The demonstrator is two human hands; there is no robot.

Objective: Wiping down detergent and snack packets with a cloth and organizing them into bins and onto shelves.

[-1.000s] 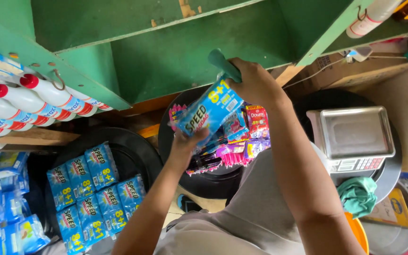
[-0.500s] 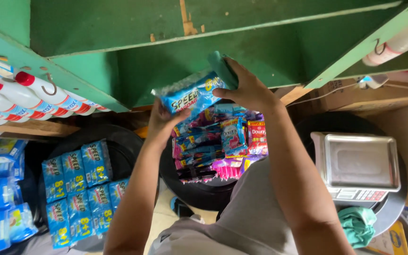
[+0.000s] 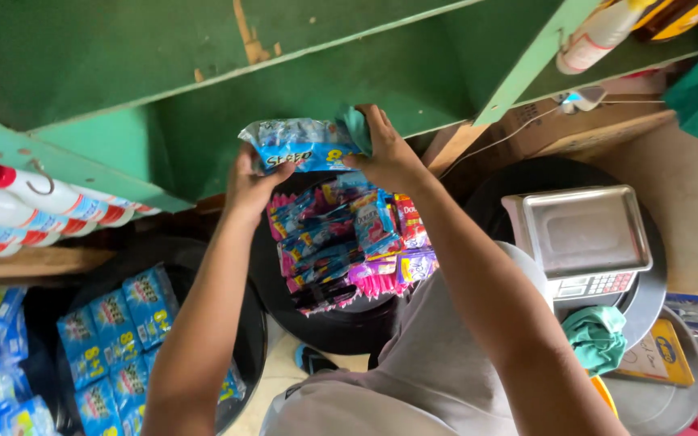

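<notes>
Both my hands hold a bundle of blue sachet packs [image 3: 300, 145] up against the green wooden shelf [image 3: 203, 121]. My left hand [image 3: 250, 187] grips the bundle's lower left end. My right hand [image 3: 385, 153] grips its right end together with a teal cloth [image 3: 357, 127]. Directly below the bundle, a black tub [image 3: 341, 327] holds a heap of pink, purple and blue sachets [image 3: 349, 242].
Another black tub [image 3: 244, 323] at the lower left holds more blue sachet packs [image 3: 115, 339]. White bottles with red caps [image 3: 42, 206] hang at the left. A steel weighing scale [image 3: 583, 234] sits on a round lid at the right, with a green rag [image 3: 599, 335] below it.
My hands have lifted the blue bundle from above the tub up to the shelf and turned it flatter. The view has tilted upward a little.
</notes>
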